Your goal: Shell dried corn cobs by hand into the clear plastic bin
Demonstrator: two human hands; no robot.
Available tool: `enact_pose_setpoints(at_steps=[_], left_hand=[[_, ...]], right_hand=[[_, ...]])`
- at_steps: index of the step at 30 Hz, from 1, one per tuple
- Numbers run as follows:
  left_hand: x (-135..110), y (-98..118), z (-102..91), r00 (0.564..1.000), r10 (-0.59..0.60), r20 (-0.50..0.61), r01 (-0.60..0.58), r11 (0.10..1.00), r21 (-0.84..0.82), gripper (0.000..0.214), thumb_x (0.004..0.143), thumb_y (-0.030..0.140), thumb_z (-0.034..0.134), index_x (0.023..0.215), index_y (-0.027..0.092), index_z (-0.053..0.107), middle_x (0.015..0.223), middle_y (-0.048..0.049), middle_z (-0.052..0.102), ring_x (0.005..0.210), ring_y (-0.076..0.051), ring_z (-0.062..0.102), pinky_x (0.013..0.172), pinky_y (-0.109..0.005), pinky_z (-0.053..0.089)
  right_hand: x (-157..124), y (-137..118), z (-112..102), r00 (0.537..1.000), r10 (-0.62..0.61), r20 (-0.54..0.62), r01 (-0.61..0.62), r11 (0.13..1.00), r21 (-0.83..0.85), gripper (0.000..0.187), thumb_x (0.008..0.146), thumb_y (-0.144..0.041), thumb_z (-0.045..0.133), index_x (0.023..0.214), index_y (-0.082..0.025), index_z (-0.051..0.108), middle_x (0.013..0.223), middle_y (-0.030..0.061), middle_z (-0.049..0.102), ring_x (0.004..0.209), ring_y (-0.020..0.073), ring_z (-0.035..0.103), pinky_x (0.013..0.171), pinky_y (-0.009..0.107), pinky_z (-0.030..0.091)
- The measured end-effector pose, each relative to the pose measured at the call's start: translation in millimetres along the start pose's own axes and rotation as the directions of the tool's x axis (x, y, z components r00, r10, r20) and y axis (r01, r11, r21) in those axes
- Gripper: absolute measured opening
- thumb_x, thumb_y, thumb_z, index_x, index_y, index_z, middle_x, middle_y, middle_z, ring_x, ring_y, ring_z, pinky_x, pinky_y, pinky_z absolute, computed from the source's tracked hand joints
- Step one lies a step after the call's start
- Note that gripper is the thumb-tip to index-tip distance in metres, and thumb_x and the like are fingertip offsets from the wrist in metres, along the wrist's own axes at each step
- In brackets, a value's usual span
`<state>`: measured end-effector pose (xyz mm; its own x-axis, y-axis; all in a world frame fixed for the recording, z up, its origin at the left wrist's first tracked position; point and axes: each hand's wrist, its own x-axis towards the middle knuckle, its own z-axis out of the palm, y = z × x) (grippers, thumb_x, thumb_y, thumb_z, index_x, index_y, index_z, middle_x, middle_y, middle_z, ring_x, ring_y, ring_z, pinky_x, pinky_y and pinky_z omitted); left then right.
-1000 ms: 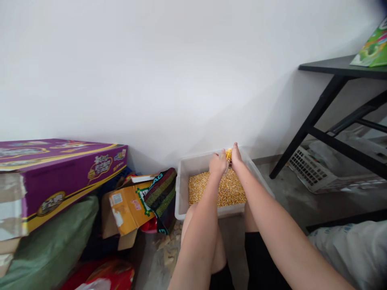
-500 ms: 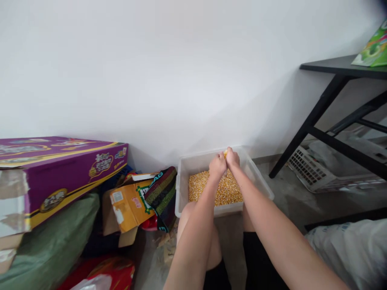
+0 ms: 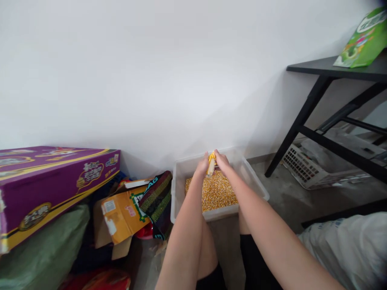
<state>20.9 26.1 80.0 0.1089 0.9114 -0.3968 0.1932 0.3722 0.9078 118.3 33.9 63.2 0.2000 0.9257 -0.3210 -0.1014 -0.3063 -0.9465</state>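
Note:
A clear plastic bin (image 3: 181, 189) sits on the floor in front of my knees, filled with loose yellow corn kernels (image 3: 216, 193). Over its far end both hands hold one corn cob (image 3: 211, 164), part yellow kernels and part bare pale core. My left hand (image 3: 202, 168) grips it from the left and my right hand (image 3: 222, 161) from the right, fingers closed round it.
A purple carton (image 3: 51, 177) lies on a green sack (image 3: 39, 249) at the left. A torn orange box (image 3: 121, 213) and a mesh bag (image 3: 159, 193) stand beside the bin. A black table (image 3: 332, 72) with a green pack (image 3: 363, 40) and a white basket (image 3: 305, 169) are at the right, a white sack (image 3: 347, 245) nearer.
The view has shifted slightly, so the bin and hands sit further left. The hands have turned on the cob, and more of its bare core shows now.

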Motion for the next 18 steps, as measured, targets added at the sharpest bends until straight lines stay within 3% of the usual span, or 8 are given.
enact_pose_setpoints(at_steps=[4, 7, 10, 13, 18], left_hand=[[2.3, -0.4, -5.6, 0.996, 0.059, 0.061, -0.06, 0.998, 0.019, 0.071, 0.081, 0.071, 0.029, 0.096, 0.011, 0.063, 0.083, -0.0145, 0.068, 0.063, -0.022, 0.064, 0.056, -0.035, 0.051], [2.1, -0.3, -2.9, 0.987, 0.158, -0.02, -0.147, 0.953, 0.265, 0.066, 0.079, 0.07, 0.035, 0.095, 0.011, 0.062, 0.083, -0.014, 0.068, 0.072, -0.024, 0.064, 0.064, -0.035, 0.05], [-0.6, 0.9, 4.4, 0.954, 0.285, -0.096, -0.193, 0.824, 0.533, 0.067, 0.077, 0.072, 0.034, 0.089, 0.012, 0.062, 0.083, -0.0148, 0.068, 0.083, -0.027, 0.063, 0.073, -0.035, 0.047], [-6.1, 4.8, 9.9, 0.941, 0.333, -0.051, -0.223, 0.73, 0.646, 0.072, 0.08, 0.072, 0.022, 0.076, 0.014, 0.064, 0.082, -0.0168, 0.068, 0.086, -0.029, 0.063, 0.077, -0.035, 0.044], [-15.1, 9.2, 9.2, 0.961, 0.266, -0.072, -0.143, 0.705, 0.694, 0.076, 0.085, 0.066, 0.013, 0.077, 0.013, 0.067, 0.093, -0.022, 0.067, 0.097, -0.032, 0.062, 0.082, -0.035, 0.043]], right_hand=[[3.8, -4.0, -2.1, 0.991, 0.131, 0.014, -0.131, 0.976, 0.171, 0.045, 0.083, -0.058, 0.041, 0.091, -0.017, 0.059, 0.07, 0.0047, 0.062, 0.054, 0.0158, 0.058, 0.053, 0.029, 0.05], [10.7, -3.7, -6.5, 0.972, 0.229, -0.052, -0.214, 0.955, 0.203, 0.053, 0.082, -0.062, 0.037, 0.098, -0.016, 0.058, 0.072, 0.006, 0.063, 0.056, 0.0175, 0.059, 0.054, 0.03, 0.05], [16.3, -3.1, -12.2, 0.944, 0.265, -0.195, -0.239, 0.96, 0.148, 0.058, 0.081, -0.064, 0.036, 0.1, -0.015, 0.059, 0.078, 0.0081, 0.064, 0.062, 0.0204, 0.062, 0.057, 0.032, 0.051], [15.9, -4.9, -15.3, 0.934, 0.176, -0.311, -0.183, 0.983, 0.006, 0.057, 0.084, -0.061, 0.031, 0.092, -0.014, 0.063, 0.077, 0.0101, 0.065, 0.073, 0.0227, 0.064, 0.064, 0.031, 0.051], [5.1, -7.7, -10.3, 0.936, -0.05, -0.349, -0.053, 0.959, -0.278, 0.046, 0.085, -0.046, 0.034, 0.07, -0.017, 0.066, 0.078, 0.0134, 0.067, 0.087, 0.027, 0.063, 0.079, 0.033, 0.046]])
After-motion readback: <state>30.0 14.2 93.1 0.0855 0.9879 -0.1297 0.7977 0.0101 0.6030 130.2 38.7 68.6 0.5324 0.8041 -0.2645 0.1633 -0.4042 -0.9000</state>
